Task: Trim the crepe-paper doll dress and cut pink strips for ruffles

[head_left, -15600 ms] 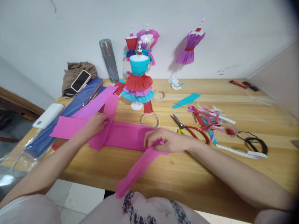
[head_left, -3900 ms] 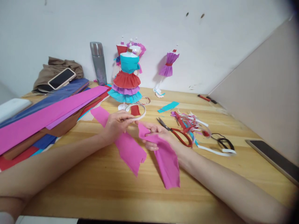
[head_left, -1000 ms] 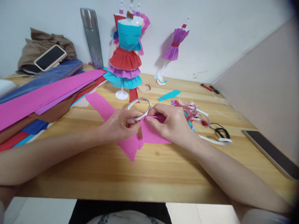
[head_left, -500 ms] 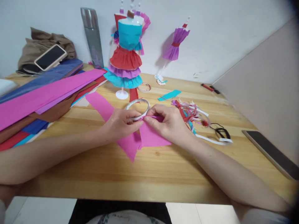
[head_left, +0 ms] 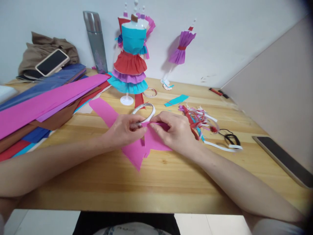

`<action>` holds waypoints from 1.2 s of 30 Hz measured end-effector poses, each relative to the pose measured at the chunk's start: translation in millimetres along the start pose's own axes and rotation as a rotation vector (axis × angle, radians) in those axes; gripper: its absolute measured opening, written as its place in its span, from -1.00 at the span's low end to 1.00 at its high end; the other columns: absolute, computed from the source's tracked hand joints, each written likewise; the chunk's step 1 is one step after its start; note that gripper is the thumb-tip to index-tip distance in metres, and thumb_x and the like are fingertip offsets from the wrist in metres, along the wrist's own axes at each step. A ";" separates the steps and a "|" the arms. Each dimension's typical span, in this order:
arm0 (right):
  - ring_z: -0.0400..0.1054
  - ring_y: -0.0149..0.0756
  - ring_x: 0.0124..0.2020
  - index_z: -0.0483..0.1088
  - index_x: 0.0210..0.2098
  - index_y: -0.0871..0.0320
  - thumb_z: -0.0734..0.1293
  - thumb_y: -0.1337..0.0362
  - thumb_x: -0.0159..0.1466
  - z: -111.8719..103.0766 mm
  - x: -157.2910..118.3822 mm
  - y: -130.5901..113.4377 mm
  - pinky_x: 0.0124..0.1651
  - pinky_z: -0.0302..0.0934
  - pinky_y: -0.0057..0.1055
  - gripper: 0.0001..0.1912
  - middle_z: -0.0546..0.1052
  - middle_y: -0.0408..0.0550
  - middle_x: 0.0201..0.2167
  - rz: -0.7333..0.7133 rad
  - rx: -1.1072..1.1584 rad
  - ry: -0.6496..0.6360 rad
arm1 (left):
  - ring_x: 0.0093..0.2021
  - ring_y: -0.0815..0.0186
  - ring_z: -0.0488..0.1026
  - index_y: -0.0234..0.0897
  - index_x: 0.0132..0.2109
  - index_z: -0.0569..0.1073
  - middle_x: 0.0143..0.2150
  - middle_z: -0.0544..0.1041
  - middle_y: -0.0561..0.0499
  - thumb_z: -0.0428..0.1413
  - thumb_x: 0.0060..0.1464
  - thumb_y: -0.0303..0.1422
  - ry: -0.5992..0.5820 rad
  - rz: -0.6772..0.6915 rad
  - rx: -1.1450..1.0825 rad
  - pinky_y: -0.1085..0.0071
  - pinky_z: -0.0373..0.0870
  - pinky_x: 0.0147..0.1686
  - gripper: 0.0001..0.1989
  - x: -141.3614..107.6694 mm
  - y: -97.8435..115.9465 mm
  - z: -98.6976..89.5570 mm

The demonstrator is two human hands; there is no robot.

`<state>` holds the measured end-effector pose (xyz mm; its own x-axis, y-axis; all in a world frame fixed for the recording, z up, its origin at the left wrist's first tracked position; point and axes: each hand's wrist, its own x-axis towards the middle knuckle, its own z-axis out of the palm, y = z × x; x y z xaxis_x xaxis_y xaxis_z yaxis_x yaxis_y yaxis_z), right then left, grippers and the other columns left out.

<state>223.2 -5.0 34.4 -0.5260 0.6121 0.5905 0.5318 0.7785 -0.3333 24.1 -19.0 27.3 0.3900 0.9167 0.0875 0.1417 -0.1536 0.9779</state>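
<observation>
In front of me, my left hand (head_left: 128,130) is closed at the near edge of a roll of double-sided tape (head_left: 153,112), thumb and fingers pinched together. A sheet of pink crepe paper (head_left: 157,141) hangs just below the roll, its upper edge between my two hands. My right hand (head_left: 172,129) pinches that edge between thumb and bent forefinger, close to the tape. Another pink strip (head_left: 104,111) lies on the table behind my left hand, running under it. My fingers hide where tape and paper meet.
Stacked coloured crepe paper (head_left: 49,101) lies left, near a flask (head_left: 96,45) and a phone (head_left: 52,62). Dressed mannequin stands (head_left: 133,40) rise behind my hands. Paper scraps (head_left: 195,119), black hair ties (head_left: 232,141) and another phone (head_left: 281,160) are on the right.
The pink paper's upper edge has shifted slightly left and its hanging part has folded in somewhat. Both hands keep their pinch; the view has moved a little.
</observation>
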 end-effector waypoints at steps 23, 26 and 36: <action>0.35 -0.36 -0.46 0.47 -0.30 0.15 0.22 0.39 0.38 -11.9 2.5 -13.8 -0.36 0.19 -0.41 -0.81 0.52 -0.09 -0.46 -0.133 0.048 -0.122 | -0.75 0.59 0.17 -0.31 -0.41 0.38 -0.57 0.45 0.13 0.29 0.08 0.07 -0.070 0.061 -0.289 0.58 -0.01 -0.74 -0.49 8.4 -10.2 -9.2; 0.39 -0.32 -0.42 0.50 -0.32 0.12 0.26 0.35 0.33 -26.0 10.1 -7.5 -0.32 0.23 -0.37 -0.82 0.54 -0.07 -0.45 0.064 0.089 -0.053 | -0.73 0.59 0.22 -0.32 -0.37 0.43 -0.49 0.51 0.09 0.28 0.09 0.06 -0.118 0.032 -0.281 0.57 0.00 -0.74 -0.51 7.4 -9.7 -10.2; 0.12 -0.42 -0.55 0.48 -0.37 0.18 0.32 0.31 0.19 -37.1 20.8 31.2 -0.47 0.01 -0.42 -0.90 0.26 -0.25 -0.61 0.252 0.282 -0.346 | -0.72 0.54 0.24 -0.30 -0.27 0.55 -0.56 0.49 0.10 0.25 0.12 0.02 -0.145 0.013 -0.183 0.56 0.07 -0.72 -0.58 8.8 -10.5 -13.3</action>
<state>253.4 26.9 63.6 -0.6190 0.7583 0.2043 0.4958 0.5791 -0.6472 13.9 -4.4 20.3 0.5192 0.8505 0.0846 -0.0266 -0.0829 0.9962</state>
